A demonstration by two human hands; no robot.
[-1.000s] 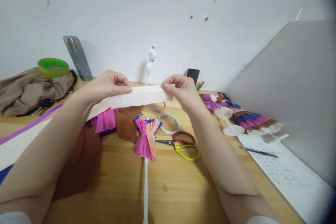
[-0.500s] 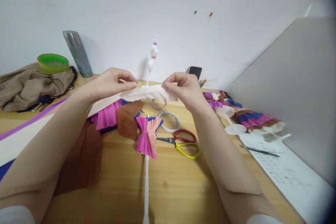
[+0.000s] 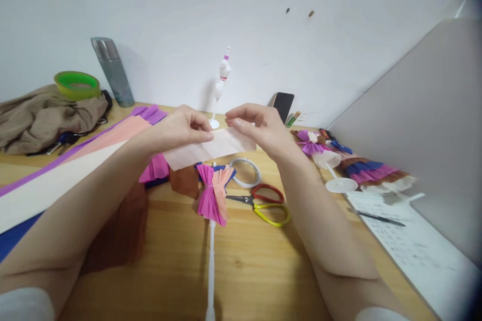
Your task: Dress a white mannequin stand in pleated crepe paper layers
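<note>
A strip of white crepe paper [image 3: 211, 149] is held up above the table in front of me. My left hand [image 3: 184, 130] pinches its upper edge near the middle, between thumb and fingers. At the strip's right end is my right hand [image 3: 256, 123], its thumb and fingertips a little apart; whether its palm side touches the paper is hidden. Below the strip, a pleated pink, peach and blue paper bow [image 3: 215, 193] sits on a white plastic stick [image 3: 211, 266]. Scissors [image 3: 259, 203] with red and yellow handles lie right of the bow, under a roll of white tape [image 3: 258, 173].
Long paper strips [image 3: 75, 175] and brown paper [image 3: 120, 230] lie left. A white figure on a stand [image 3: 222, 77], a phone [image 3: 284, 105] and a bottle [image 3: 115, 75] stand by the wall. Paper dolls' skirts [image 3: 365, 168], a pen [image 3: 380, 218] and a written sheet [image 3: 422, 256] are right.
The paper strip has gone from folded and creased to opened out flatter. My left hand has moved right and now grips it; my right hand's pinch has loosened.
</note>
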